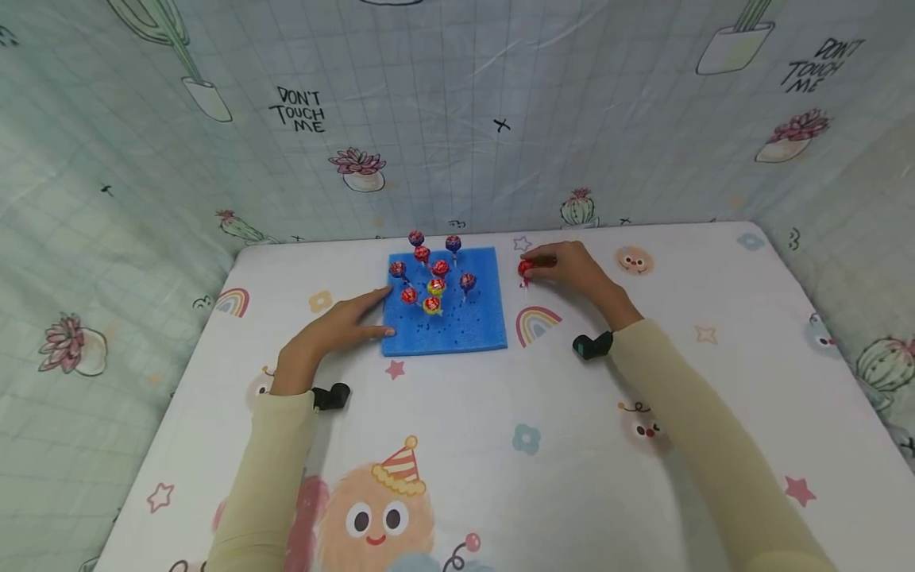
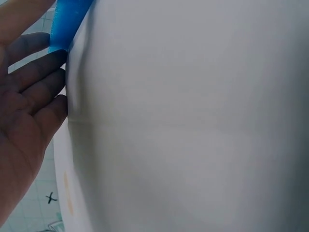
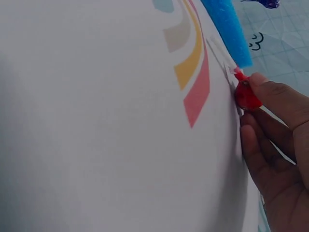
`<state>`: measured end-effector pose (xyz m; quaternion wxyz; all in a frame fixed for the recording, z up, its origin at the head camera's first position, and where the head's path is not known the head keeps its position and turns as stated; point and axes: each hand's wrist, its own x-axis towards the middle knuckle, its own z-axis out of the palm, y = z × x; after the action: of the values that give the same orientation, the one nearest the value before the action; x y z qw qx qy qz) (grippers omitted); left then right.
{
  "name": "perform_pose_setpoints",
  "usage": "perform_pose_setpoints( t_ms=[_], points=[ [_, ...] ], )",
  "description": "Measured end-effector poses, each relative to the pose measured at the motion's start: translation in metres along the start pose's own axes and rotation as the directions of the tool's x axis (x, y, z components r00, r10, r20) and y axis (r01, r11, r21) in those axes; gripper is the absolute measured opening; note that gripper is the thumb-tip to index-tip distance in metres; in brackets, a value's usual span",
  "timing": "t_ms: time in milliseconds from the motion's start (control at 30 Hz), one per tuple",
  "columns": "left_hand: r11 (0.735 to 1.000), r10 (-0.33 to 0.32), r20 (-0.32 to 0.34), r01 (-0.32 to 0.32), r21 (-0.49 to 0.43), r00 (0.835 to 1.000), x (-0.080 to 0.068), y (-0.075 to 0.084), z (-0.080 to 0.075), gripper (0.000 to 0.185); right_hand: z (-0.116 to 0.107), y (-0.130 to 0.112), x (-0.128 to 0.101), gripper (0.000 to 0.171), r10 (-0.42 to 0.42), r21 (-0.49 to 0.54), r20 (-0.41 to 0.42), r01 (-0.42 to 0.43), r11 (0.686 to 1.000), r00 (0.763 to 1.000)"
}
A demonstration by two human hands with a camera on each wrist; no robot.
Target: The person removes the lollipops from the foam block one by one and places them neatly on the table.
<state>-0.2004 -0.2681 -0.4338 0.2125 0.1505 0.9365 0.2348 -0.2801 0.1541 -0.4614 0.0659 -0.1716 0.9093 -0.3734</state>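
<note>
A blue foam block (image 1: 457, 318) lies at the middle back of the table, with several red, purple and yellow lollipops (image 1: 436, 274) standing in its far half. My left hand (image 1: 346, 322) lies flat with straight fingers, fingertips against the block's left front corner (image 2: 65, 24). My right hand (image 1: 565, 266) is just right of the block and pinches a red lollipop (image 1: 525, 268) by its head, its stick down on the cloth. In the right wrist view the red lollipop (image 3: 246, 94) sits between thumb and fingers (image 3: 270, 96), close to the foam block's edge (image 3: 227, 29).
The table (image 1: 500, 445) wears a white cloth printed with rainbows, stars and cartoon faces. A cactus-print curtain (image 1: 429, 119) walls in the back and both sides. Each wrist carries a dark strap-on camera (image 1: 593, 345).
</note>
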Motion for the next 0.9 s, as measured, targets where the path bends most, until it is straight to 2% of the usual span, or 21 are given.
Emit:
perform_pose_setpoints(
  t_ms=[300, 433, 533, 667, 900],
  points=[
    [1.0, -0.006, 0.005, 0.006, -0.012, 1.0, 0.001, 0.002, -0.001, 0.091, -0.004, -0.027, -0.012, 0.042, -0.074, 0.016, -0.008, 0.074, 0.997, 0.997],
    [1.0, -0.003, 0.021, 0.004, -0.013, 1.0, 0.004, 0.001, -0.002, 0.094, -0.001, -0.044, -0.015, 0.043, -0.117, -0.019, -0.008, 0.116, 0.993, 0.993],
    [1.0, -0.008, 0.04, 0.008, -0.003, 0.999, 0.006, -0.001, -0.003, 0.097, 0.002, -0.056, -0.018, 0.042, -0.166, -0.027, -0.007, 0.166, 0.986, 0.986],
    [1.0, -0.026, 0.053, 0.026, 0.005, 0.998, 0.008, -0.005, -0.003, 0.1, 0.008, -0.066, -0.022, 0.041, -0.23, 0.015, 0.003, 0.23, 0.973, 0.973],
    [0.999, -0.054, 0.081, 0.054, -0.001, 0.995, 0.012, -0.005, -0.005, 0.103, 0.017, -0.076, -0.025, 0.046, -0.214, 0.079, 0.027, 0.211, 0.974, 0.977]
  ],
)
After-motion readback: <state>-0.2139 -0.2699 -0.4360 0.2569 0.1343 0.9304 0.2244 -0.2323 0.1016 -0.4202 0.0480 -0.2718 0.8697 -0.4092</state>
